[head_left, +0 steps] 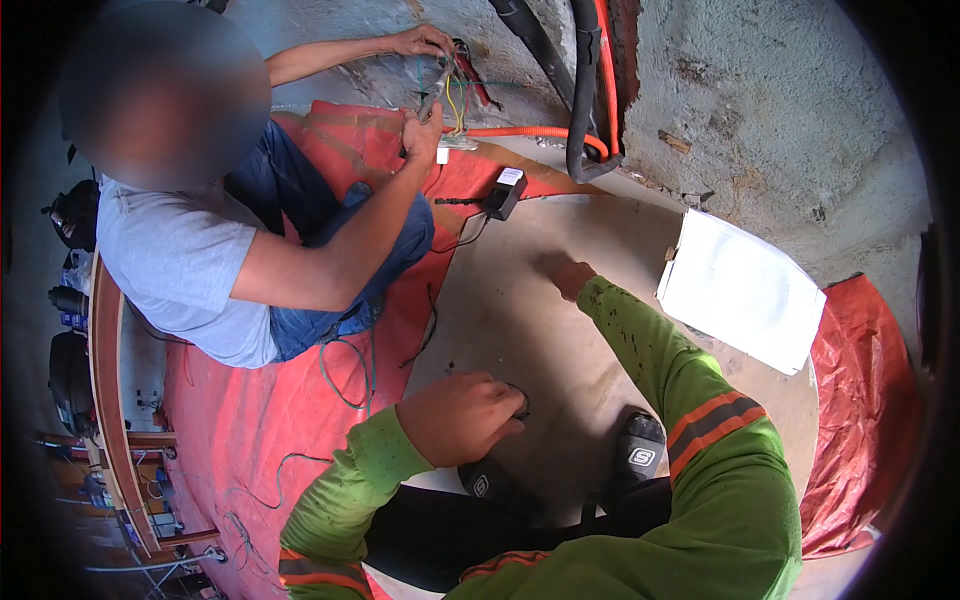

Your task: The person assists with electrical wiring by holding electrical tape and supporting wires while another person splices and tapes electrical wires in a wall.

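Observation:
My left hand [462,418] is closed, its fingers curled around a small dark thing [520,402] that shows only at the fingertips. What that is, I cannot make out. Farther forward, my right hand [572,279] is low over the pale floor board [510,290], beside its own shadow. Its fingers are mostly hidden, and I cannot tell whether it touches the board. A black power adapter [505,193] with a white label lies ahead of this hand. To the right, a white sheet [740,290] rests on the board's edge.
At left a seated co-worker [190,260] holds pliers [432,95] at loose wires [458,100] by the wall. Orange conduit [530,131] and black hoses [580,100] run along the wall. Red sheeting [240,420] covers the floor at left; a thin green cable [345,375] crosses it.

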